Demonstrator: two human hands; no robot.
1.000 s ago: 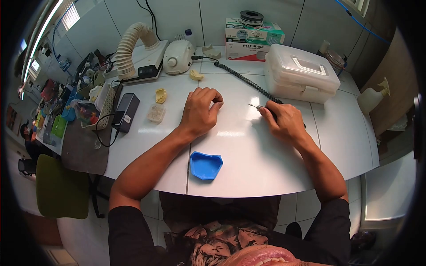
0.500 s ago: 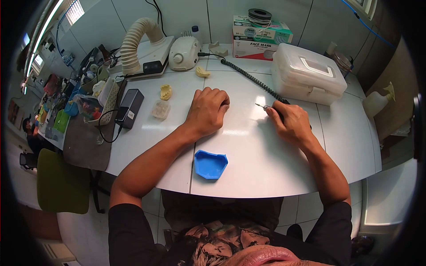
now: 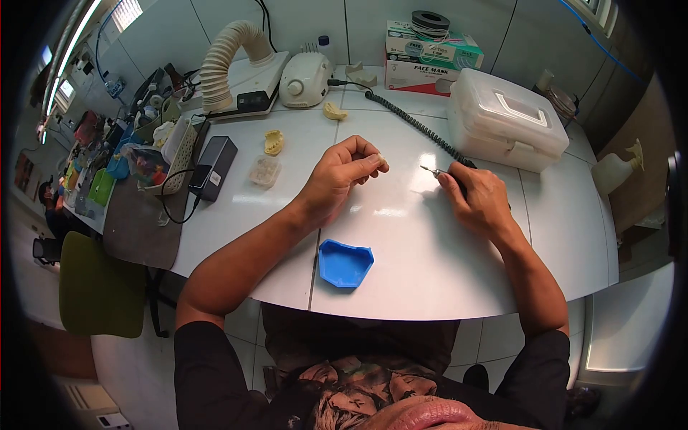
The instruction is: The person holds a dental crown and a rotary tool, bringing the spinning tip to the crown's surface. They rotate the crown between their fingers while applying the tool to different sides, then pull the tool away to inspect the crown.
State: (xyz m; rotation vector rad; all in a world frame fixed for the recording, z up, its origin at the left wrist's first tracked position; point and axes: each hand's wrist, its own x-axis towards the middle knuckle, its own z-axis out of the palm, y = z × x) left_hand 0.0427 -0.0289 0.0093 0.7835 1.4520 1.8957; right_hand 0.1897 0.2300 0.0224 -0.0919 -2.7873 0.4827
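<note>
My left hand (image 3: 342, 175) is raised over the white table, thumb and fingers pinched on a small whitish piece (image 3: 381, 158), too small to identify. My right hand (image 3: 481, 199) is closed around a rotary handpiece, mostly hidden in the grip. Its metal bur (image 3: 430, 170) points left toward the pinched piece, with a gap between them. From the handpiece a coiled black cord (image 3: 419, 125) runs to a white micromotor control unit (image 3: 307, 79). Nearer my body lies a blue model-base mould (image 3: 345, 264). Beyond my left hand are two yellowish dental casts (image 3: 274, 142) and a small clear box (image 3: 265, 172).
A hose-fitted dust extractor (image 3: 247, 86) stands at the back left, with a black power box (image 3: 213, 168) nearer. At the back right are face mask boxes (image 3: 423, 61) and a translucent case (image 3: 509, 122). A spray bottle (image 3: 615, 170) stands far right. Another person (image 3: 54, 204) is far left.
My left hand has lifted and turned from the tabletop, bringing the small whitish piece into view between its fingertips. My right hand still holds the handpiece. The view has shifted slightly.
</note>
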